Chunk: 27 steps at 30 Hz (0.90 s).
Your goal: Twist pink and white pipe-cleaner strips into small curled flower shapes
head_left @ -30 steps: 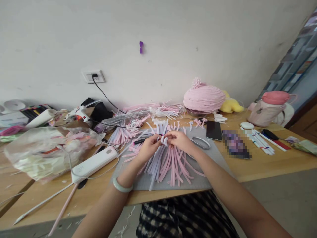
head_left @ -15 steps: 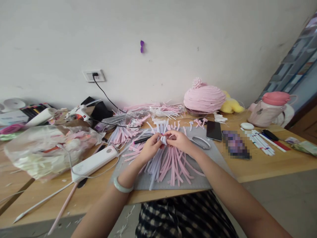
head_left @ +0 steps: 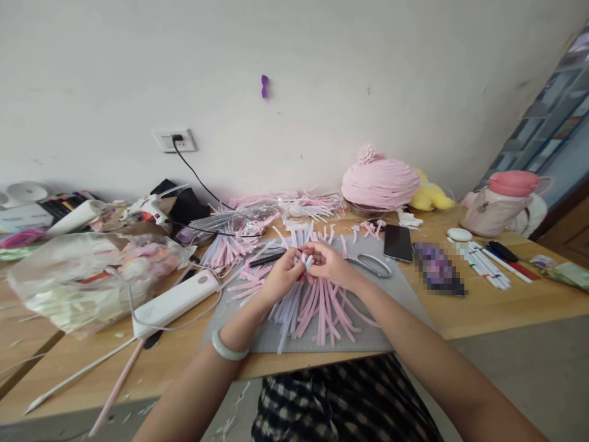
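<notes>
Both hands (head_left: pixel 307 265) pinch white strips (head_left: pixel 305 261); a plastic bag (head_left: pixel 92 276) holds scraps.

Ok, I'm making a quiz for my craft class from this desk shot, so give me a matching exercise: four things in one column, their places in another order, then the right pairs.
Things:
1. scissors
2. phone
3. white looped strip
4. pink coiled hat

Places:
A. at the back of the table, by the wall
B. pinched between the left hand and right hand
C. on the grey mat, just right of the hands
D. screen dark, at the mat's far right corner

Pairs: 1-C, 2-D, 3-B, 4-A
</notes>
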Available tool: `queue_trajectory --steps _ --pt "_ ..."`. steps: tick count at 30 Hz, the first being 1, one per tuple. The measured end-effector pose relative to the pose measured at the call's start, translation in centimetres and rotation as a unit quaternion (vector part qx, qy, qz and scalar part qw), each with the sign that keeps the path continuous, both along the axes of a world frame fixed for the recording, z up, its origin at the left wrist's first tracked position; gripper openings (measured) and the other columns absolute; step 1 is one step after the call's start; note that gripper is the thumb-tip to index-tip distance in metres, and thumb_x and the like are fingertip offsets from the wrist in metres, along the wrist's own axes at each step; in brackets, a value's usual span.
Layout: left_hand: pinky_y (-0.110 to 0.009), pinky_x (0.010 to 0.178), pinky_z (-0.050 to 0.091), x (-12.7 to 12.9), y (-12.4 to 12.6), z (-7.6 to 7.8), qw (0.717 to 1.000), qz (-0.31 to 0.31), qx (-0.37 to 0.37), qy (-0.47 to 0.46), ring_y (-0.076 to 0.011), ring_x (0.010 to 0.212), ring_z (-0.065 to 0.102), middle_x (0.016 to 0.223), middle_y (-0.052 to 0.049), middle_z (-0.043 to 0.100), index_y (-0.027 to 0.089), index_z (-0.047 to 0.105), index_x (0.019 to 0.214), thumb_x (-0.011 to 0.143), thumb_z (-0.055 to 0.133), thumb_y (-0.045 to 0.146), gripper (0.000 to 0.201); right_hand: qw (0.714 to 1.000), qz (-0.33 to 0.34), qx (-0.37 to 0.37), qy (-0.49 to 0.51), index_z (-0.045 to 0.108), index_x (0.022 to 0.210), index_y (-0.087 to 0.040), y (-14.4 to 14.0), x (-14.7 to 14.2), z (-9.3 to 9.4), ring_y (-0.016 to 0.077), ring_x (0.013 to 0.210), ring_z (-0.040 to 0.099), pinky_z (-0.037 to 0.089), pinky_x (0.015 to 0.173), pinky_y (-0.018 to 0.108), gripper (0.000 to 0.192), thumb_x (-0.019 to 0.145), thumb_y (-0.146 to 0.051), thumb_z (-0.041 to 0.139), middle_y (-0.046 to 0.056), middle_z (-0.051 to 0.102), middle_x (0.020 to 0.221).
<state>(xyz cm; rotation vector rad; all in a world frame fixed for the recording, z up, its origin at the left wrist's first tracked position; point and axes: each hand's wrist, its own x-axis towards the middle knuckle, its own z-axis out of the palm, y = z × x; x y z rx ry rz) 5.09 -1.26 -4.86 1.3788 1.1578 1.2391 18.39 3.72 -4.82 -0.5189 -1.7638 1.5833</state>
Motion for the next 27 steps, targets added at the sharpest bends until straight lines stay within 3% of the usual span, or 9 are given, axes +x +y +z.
queue_trajectory --steps 5,9,16,24,27 --pt "-0.019 0.042 0.029 0.1 0.0 0.3 1.000 0.011 -0.013 -0.019 -0.0076 0.036 0.043 0.043 0.004 0.057 0.020 0.038 0.070 0.075 0.051 0.038 0.023 0.999 0.031 -0.005 -0.011 0.047 0.076 -0.019 0.2 0.2 0.0 0.0110 0.053 0.058 0.043 0.054 0.022 0.012 0.066 -0.015 0.052 -0.006 0.056 0.054" --pt "-0.019 0.042 0.029 0.2 0.0 0.4 0.998 0.046 0.000 -0.043 -0.0076 0.036 0.042 0.043 0.005 0.056 0.020 0.037 0.069 0.075 0.048 0.034 0.019 0.999 0.037 -0.005 -0.006 0.046 0.073 -0.018 0.4 0.6 0.3 0.0114 0.058 0.058 0.044 0.059 0.023 0.009 0.069 -0.019 0.054 -0.004 0.059 0.057" --pt "-0.019 0.039 0.028 0.1 0.5 -0.7 0.992 0.120 0.028 -0.016 -0.0083 0.034 0.041 0.039 0.010 0.047 0.021 0.037 0.071 0.075 0.048 0.032 0.016 0.998 -0.041 0.020 -0.037 0.047 0.065 -0.018 -0.1 -0.1 -0.2 0.0105 0.053 0.053 0.043 0.055 0.023 0.026 0.061 -0.031 0.069 -0.005 0.055 0.055" --pt "-0.019 0.041 0.029 0.4 0.3 -0.7 0.995 0.089 0.041 -0.031 -0.0079 0.036 0.042 0.041 0.009 0.053 0.022 0.032 0.074 0.079 0.042 0.032 0.016 0.997 -0.055 0.046 0.008 0.043 0.064 -0.018 -0.2 -0.4 -0.4 0.0093 0.050 0.053 0.043 0.052 0.022 0.018 0.069 -0.024 0.060 -0.005 0.054 0.052" --pt "-0.019 0.042 0.030 0.6 0.1 -0.5 0.995 0.072 0.048 -0.042 -0.0076 0.037 0.042 0.043 0.008 0.055 0.022 0.029 0.074 0.079 0.042 0.034 0.018 0.996 -0.078 0.039 0.025 0.046 0.075 -0.018 -0.2 -0.3 -0.2 0.0075 0.045 0.051 0.042 0.048 0.021 0.011 0.069 -0.019 0.056 -0.008 0.053 0.050"
